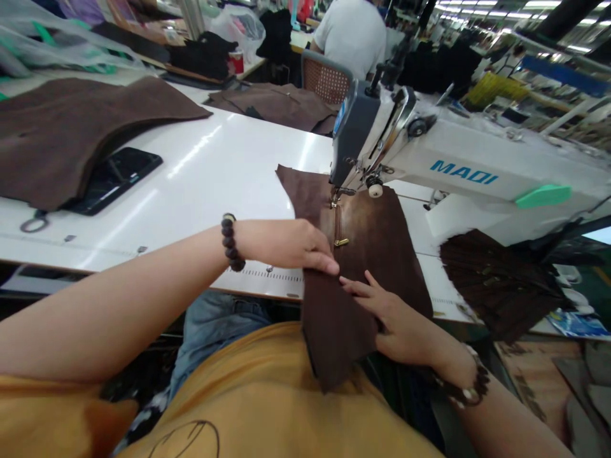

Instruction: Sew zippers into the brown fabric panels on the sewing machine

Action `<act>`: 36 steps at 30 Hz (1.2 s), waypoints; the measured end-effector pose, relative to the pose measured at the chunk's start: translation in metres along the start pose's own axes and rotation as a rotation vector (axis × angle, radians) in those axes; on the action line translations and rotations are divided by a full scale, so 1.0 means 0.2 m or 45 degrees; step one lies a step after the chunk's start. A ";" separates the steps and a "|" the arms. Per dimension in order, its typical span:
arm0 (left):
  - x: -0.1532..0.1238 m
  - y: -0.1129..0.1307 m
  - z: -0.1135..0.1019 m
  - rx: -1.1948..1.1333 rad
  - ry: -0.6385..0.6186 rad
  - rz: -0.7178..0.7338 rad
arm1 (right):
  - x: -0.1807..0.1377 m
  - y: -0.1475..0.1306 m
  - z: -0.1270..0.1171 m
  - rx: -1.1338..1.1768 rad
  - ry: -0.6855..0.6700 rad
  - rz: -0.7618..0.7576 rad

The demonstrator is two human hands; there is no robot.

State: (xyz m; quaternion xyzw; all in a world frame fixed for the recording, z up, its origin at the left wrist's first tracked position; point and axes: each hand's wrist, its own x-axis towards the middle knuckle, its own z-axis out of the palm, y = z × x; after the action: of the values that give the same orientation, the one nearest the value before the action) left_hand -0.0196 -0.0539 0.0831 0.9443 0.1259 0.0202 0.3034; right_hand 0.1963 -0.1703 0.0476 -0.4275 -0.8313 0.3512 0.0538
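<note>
A brown fabric piece (377, 242) with a zipper (338, 229) lies under the presser foot (334, 197) of a white sewing machine (458, 165) and hangs over the table's front edge. My left hand (291, 245) rests flat on the fabric's left side beside the zipper, fingers together and stretched out. My right hand (391, 315) lies on the lower part of the fabric, fingers spread and pointing toward the left hand's fingertips. Neither hand grips anything.
A large brown fabric panel (62, 133) covers a black phone (114, 178) at the left of the white table (214, 165). Small scissors (33, 222) lie near the front edge. Dark cut pieces (496, 280) are stacked at right. A person in grey (353, 35) sits behind.
</note>
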 end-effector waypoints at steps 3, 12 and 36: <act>0.00 0.02 0.13 0.192 -0.100 0.026 | -0.02 -0.03 0.05 -0.209 -0.009 -0.021; -0.06 -0.01 0.43 0.565 0.287 -0.008 | -0.03 0.09 0.24 -0.499 0.309 -0.209; 0.04 -0.08 0.44 0.643 0.373 -0.189 | 0.23 0.23 0.08 -0.640 0.584 0.101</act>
State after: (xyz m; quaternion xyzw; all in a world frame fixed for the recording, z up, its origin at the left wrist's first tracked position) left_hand -0.0049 -0.0883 0.0022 0.9651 0.2380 0.1020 0.0380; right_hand 0.1922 -0.1256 -0.0028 -0.5271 -0.8408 0.0317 0.1188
